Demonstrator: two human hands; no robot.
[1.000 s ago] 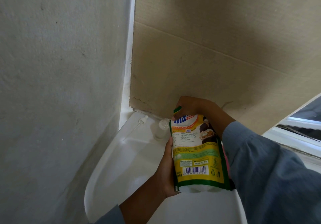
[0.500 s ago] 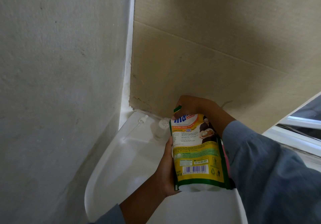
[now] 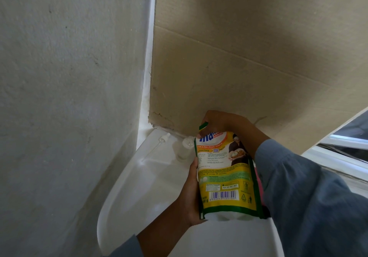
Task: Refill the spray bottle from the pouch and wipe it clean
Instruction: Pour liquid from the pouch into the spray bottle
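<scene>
Yellow refill pouch (image 3: 226,179) upright over white sink (image 3: 127,193). Left hand (image 3: 192,193) grips pouch low side. Right hand (image 3: 216,122) pinches green top corner. Small clear spray bottle (image 3: 185,149) stands just beside pouch, near cardboard (image 3: 239,57). Sprayer top (image 3: 164,138) lies apart by wall (image 3: 69,77).

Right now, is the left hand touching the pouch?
Touching. The head view shows the left hand wrapped against the left edge of the pouch, no gap visible, with the thumb lying along that edge.

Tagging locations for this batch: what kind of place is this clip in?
Probably a home corner by a window: a rough plastered wall, a cardboard sheet leaning in the corner, a white plastic surface, and a window frame at right.
</scene>
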